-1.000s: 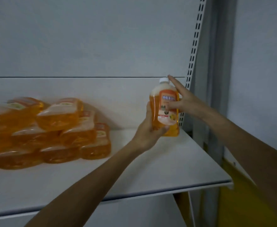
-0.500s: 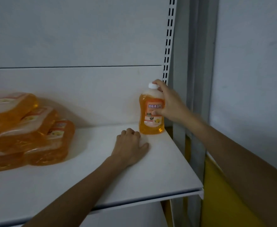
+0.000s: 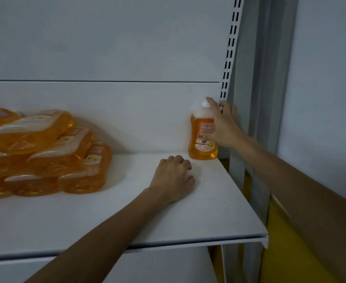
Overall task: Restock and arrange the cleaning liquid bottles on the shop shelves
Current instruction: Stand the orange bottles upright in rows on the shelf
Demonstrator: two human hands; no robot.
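Right hand [image 3: 224,128] grips the bottle [image 3: 201,139] from its right side. The index finger lies over the white cap [image 3: 205,103], the thumb crosses the front of the label, and the other fingers reach past the bottle toward the slotted post [image 3: 230,54]. Left hand [image 3: 174,177] rests on the shelf [image 3: 219,213], palm down with fingers curled under, holding nothing.

The bottle stands upright with its long axis vertical, cap up and base flat on the shelf. Its orange label faces the near side; the print is too blurred to read. The liquid is orange and clear. The bottle sits in the far right corner of the shelf, just in front of the back panel [image 3: 117,119] and just left of the slotted post. Cannot tell if it touches either.

The bottle is to the far right of the left hand, near it but apart, with a strip of bare shelf between them. The right forearm comes in from the near right, the left forearm from the near side over the shelf's front edge.

Far left on the same shelf, well apart from both hands, is a pile of bottles [image 3: 51,152] of the same orange kind. They lie on their sides in stacked layers, broad bases toward the near side, long axes running roughly near to far. Their caps are mostly hidden.

A grey wall [image 3: 323,78] stands to the right of the post. A yellow surface [image 3: 290,256] shows below the right end of the shelf.
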